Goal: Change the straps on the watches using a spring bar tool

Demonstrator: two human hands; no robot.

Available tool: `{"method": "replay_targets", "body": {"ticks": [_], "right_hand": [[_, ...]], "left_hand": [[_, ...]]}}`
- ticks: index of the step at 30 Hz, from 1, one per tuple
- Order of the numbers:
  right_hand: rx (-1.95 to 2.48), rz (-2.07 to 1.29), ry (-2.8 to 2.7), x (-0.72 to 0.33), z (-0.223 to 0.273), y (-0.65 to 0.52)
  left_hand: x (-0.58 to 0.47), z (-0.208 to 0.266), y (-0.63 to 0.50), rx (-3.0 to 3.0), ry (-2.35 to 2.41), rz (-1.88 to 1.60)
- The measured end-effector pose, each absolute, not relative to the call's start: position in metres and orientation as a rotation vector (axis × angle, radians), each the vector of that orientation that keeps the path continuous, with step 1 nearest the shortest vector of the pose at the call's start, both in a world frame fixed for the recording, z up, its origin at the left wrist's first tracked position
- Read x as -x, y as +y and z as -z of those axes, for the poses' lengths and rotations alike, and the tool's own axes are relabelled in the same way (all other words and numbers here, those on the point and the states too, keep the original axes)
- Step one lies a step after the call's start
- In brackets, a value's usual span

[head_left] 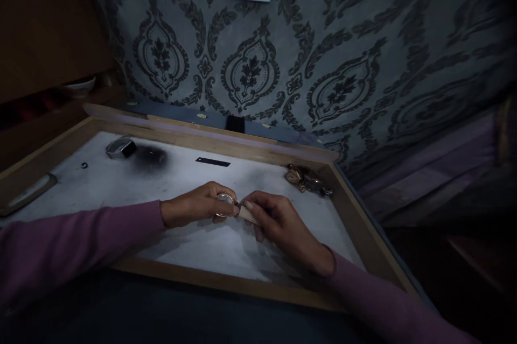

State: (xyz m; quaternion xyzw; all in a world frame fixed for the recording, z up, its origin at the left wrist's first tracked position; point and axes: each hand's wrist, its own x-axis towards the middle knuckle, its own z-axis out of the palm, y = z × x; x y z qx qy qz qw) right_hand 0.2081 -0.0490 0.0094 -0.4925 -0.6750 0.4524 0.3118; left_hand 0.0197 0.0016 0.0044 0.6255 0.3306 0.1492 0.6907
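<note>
A round watch (pixel 224 205) with a pale dial and shiny rim is gripped between the thumb and fingers of my left hand (pixel 194 205). From its right side runs a light-coloured strap (pixel 249 215). My right hand (pixel 278 220) is closed on that strap, pinching it close to the watch case. Whether the strap is fastened to the case cannot be made out, as my fingertips cover the joint. Both hands are over the white floor of a shallow wooden tray (pixel 210 277).
Several wristwatches (pixel 309 181) lie in the tray's right corner. A dark flat strip (pixel 212 161) is near the back edge. At the left are a silver-and-black watch-like object (pixel 120 147), a small black curved piece (pixel 84 165) and a curved band (pixel 34 193). Patterned wallpaper (pixel 250 69) rises behind.
</note>
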Motion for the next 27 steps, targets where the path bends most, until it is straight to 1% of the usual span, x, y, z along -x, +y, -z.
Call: {"method": "replay_targets", "body": {"ticks": [17,27], "right_hand": [[1.331,-1.234,-1.740,-0.2070,-0.0125,-0.0504],[1.293,-1.192,-1.785,-0.2080,-0.0114,-0.0489]], "left_hand": [[-0.0199,-0.0050,0.0013,-1.391,0.711,-0.351],[-0.0204,-0.0056,0.0004,-1.374,0.725,-0.342]]}}
